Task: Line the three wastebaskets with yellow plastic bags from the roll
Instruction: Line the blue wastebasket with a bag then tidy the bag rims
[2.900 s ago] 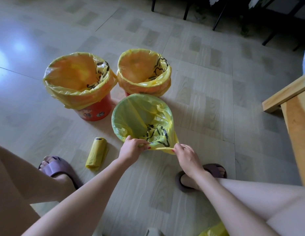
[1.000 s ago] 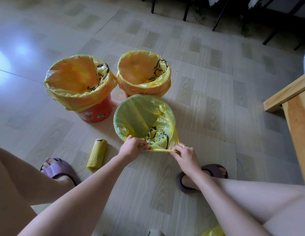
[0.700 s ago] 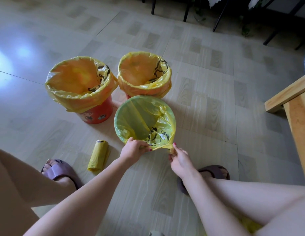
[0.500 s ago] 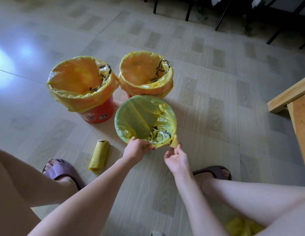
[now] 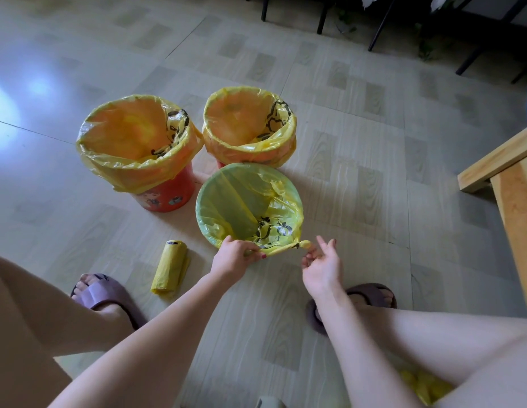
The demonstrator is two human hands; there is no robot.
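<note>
Three wastebaskets stand on the floor, each with a yellow bag over its rim: a red one (image 5: 165, 192) at the left, one (image 5: 250, 128) behind, and the nearest one (image 5: 241, 201), whose liner looks green. My left hand (image 5: 235, 257) pinches the near edge of the nearest bag. A twisted, knotted tail of that bag (image 5: 303, 245) sticks out to the right. My right hand (image 5: 322, 263) hovers just beside the knot, fingers spread, holding nothing. The bag roll (image 5: 170, 266) lies on the floor left of my left hand.
My feet in slippers rest on the floor at the left (image 5: 103, 293) and right (image 5: 371, 295). A wooden furniture edge (image 5: 503, 172) juts in at the right. Dark chair legs (image 5: 321, 16) stand at the back. Loose yellow plastic (image 5: 421, 384) lies under my right leg.
My right hand has let go of the twisted bag edge and opened, leaving a knotted tail. My left hand still holds the bag's near edge.
</note>
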